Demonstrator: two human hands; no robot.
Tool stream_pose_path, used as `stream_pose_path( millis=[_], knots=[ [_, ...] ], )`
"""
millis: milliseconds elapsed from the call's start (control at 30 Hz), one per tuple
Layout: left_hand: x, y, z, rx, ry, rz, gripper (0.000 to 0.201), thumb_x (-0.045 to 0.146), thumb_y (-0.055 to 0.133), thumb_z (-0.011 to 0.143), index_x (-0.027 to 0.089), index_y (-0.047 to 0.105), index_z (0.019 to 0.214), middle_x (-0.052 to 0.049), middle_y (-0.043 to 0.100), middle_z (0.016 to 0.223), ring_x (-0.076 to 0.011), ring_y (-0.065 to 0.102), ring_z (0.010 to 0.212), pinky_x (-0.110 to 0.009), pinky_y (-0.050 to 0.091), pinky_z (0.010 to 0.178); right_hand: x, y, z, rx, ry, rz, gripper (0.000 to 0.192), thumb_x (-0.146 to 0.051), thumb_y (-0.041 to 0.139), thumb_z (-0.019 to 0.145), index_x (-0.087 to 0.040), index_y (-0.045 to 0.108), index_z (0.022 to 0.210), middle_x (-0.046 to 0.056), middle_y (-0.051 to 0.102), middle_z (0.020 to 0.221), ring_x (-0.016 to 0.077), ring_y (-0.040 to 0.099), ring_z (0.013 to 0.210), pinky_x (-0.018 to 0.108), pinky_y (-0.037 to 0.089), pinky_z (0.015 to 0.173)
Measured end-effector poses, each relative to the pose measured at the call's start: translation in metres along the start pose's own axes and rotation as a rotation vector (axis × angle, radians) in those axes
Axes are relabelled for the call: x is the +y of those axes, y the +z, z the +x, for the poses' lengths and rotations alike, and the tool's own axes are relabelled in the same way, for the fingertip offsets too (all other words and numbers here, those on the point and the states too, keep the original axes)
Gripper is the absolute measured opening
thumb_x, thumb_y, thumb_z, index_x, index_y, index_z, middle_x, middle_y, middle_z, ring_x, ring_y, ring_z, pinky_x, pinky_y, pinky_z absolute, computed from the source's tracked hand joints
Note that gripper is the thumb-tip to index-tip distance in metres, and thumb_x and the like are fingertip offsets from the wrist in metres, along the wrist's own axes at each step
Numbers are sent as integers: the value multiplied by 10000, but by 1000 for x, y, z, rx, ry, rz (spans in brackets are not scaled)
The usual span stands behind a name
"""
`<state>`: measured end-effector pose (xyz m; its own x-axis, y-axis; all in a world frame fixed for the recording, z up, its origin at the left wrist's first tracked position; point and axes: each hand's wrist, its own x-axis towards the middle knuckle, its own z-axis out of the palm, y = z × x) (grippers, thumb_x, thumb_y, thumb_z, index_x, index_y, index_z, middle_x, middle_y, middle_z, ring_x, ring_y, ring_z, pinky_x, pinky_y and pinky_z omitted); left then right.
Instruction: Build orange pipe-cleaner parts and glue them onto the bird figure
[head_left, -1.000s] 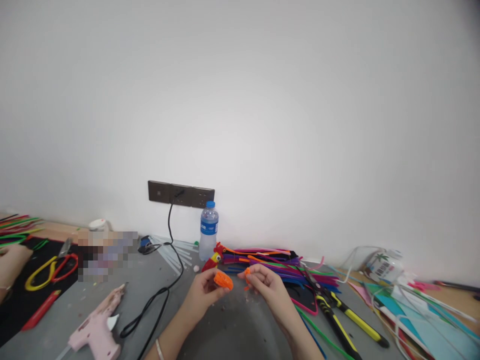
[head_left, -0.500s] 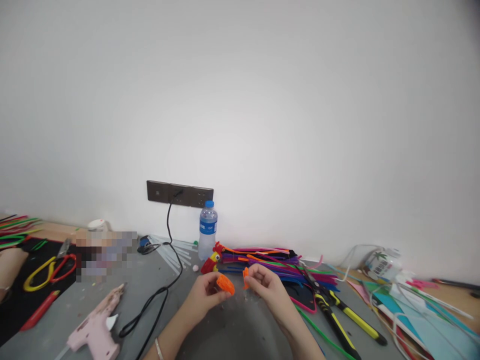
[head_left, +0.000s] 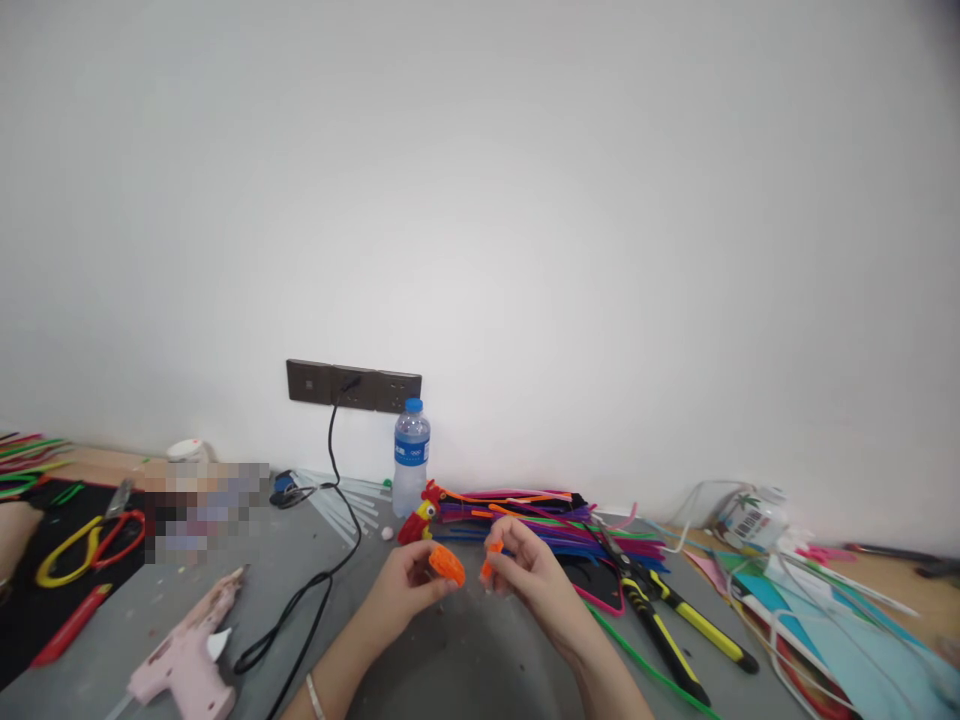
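Between the thumb and fingers of my left hand (head_left: 399, 592) is a rounded orange pipe-cleaner piece (head_left: 448, 566). My right hand (head_left: 534, 580) pinches a smaller orange piece (head_left: 490, 560), partly hidden by the fingertips; its exact shape is too small to make out. A narrow gap separates the two pieces, held above the grey table (head_left: 450, 660). Just behind my left hand stands a red and yellow bird figure (head_left: 420, 515) with a round eye. Behind my right hand lies a pile of coloured pipe cleaners (head_left: 547, 515).
A pink glue gun (head_left: 187, 655) with a black cord lies at left, near scissors (head_left: 94, 545). A water bottle (head_left: 412, 460) stands by the wall. Yellow-black pliers (head_left: 667, 610) lie at right, beside coloured paper (head_left: 862, 620). Another person's hand (head_left: 16, 535) shows at far left.
The view has shifted slightly. My right fingers have turned a little, and the small orange piece has gone from upright to tilted. My left hand keeps its hold.
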<state>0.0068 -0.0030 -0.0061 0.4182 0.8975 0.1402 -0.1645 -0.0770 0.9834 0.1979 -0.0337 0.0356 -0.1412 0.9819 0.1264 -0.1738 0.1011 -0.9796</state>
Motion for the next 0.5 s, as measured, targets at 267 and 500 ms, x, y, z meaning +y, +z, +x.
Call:
stream_pose_path(
  millis=[267,500],
  knots=[
    [-4,-3,1,-12,3,17,278,345,810,655,132,691,789,-21,667,731,-166,582,699,-243,435,648,6,-9,2,49,3,5,347,-408,778,704,-181,632,921,-13,600,698,133,574,581,231,415,518],
    [0,-1,0,-36,0,18,275,352,805,651,134,689,772,-22,659,711,-162,573,674,-236,422,616,8,-6,4,65,-11,-23,446,-424,788,683,-211,672,1057,-16,590,731,111,519,554,220,333,478]
  ],
)
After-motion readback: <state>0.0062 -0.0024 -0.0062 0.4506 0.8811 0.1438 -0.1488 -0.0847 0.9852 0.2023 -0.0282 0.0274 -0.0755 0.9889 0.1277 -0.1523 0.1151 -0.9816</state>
